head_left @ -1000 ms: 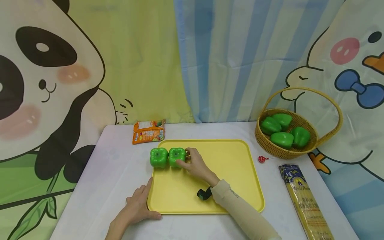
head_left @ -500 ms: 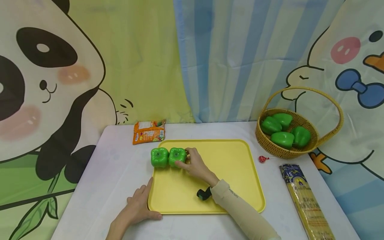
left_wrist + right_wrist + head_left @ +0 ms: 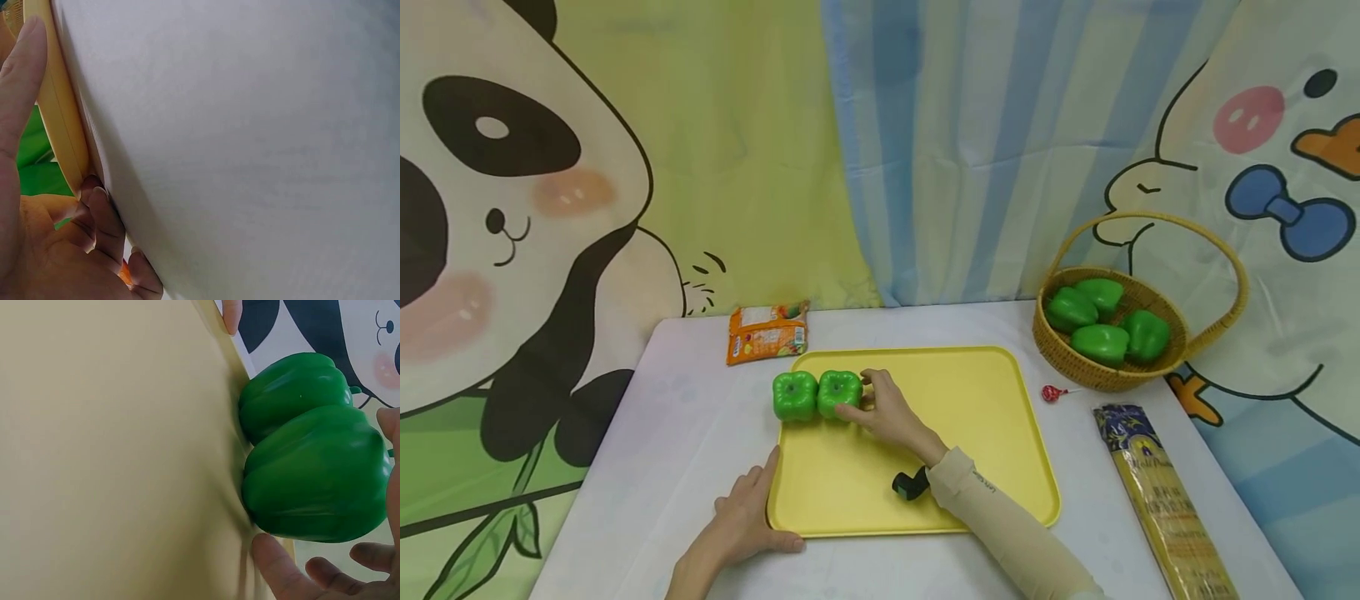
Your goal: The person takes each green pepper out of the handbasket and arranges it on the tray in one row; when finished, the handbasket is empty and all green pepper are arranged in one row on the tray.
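Two green bell peppers stand side by side at the far left corner of a yellow tray [image 3: 955,433]. My right hand [image 3: 891,410] holds the right pepper [image 3: 839,392] from its right side, thumb toward the front and fingers behind. In the right wrist view one fingertip [image 3: 269,550] meets that pepper's lower side, close to the tray. The left pepper [image 3: 794,396] sits against its neighbour. My left hand [image 3: 741,512] grips the tray's near left corner, thumb at the front edge and index finger along the left edge. Bent fingers [image 3: 107,225] lie by the rim in the left wrist view.
An orange snack packet [image 3: 767,333] lies behind the tray. To the right stands a wicker basket [image 3: 1093,375] holding several green peppers, its handle arching up. A red lollipop [image 3: 1051,393] and a long golden pasta packet [image 3: 1165,500] lie right of the tray.
The head view has shifted slightly. Both hands, the two peppers and the tray stay in the same places relative to each other.
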Available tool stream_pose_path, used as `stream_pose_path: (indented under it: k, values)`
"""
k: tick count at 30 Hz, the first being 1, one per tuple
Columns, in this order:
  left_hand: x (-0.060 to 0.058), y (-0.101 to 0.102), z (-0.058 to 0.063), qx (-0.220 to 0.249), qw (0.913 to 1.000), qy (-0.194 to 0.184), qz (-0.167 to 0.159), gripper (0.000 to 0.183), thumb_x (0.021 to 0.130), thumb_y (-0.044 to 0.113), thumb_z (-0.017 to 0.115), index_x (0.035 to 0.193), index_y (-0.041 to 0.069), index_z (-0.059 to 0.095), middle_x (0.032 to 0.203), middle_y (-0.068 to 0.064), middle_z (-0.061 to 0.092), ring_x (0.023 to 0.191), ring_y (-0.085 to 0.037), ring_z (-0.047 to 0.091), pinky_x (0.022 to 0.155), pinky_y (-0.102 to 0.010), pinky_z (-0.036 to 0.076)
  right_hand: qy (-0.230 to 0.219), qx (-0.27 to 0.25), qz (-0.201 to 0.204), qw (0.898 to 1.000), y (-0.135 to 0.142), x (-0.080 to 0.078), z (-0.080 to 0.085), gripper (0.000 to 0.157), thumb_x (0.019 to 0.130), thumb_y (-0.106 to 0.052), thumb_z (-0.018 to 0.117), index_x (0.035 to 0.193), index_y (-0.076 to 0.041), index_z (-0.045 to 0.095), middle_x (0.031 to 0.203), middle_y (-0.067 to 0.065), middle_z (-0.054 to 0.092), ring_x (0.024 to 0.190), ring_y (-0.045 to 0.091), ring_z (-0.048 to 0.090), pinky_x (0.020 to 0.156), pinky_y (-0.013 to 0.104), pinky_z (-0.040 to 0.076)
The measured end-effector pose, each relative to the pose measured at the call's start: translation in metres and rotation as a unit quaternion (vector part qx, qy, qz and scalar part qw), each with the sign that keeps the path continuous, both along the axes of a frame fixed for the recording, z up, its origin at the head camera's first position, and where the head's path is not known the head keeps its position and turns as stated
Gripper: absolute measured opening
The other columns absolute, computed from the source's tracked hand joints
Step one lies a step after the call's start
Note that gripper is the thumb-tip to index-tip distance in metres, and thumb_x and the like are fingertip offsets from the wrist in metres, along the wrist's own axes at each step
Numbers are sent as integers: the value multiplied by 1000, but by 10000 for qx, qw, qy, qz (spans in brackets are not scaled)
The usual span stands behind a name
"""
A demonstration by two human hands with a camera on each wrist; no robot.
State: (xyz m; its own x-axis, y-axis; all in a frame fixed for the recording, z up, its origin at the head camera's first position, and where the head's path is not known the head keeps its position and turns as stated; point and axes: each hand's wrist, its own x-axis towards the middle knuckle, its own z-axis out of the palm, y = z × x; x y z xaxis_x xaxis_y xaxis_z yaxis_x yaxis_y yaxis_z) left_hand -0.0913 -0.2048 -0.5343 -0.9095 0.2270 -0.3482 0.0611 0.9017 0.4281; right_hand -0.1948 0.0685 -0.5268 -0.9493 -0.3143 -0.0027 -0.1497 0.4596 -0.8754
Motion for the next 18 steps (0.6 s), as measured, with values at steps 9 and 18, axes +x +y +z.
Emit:
stream_pose_path:
  k: [9, 18]
  values:
    - [-1, 1, 1, 51, 10000, -64, 3, 147, 50, 73, 86, 163, 15, 12, 142, -18, 49, 125, -31, 49, 83, -53, 38, -103, 417, -259, 9987, 13, 6, 14, 92, 89, -59, 68, 153, -5, 30, 146, 15, 40, 123, 34, 56, 94, 45, 52]
    - [-2, 2, 0, -36, 10000, -83, -6, 149, 48, 74, 86, 163, 13, 12, 140, -19, 50, 124, -33, 50, 84, -55, 39, 122, 481, -694, 9964, 45, 5, 29, 85, 89, -60, 66, 151, -10, 35, 147, 14, 43, 127, 35, 54, 99, 50, 50]
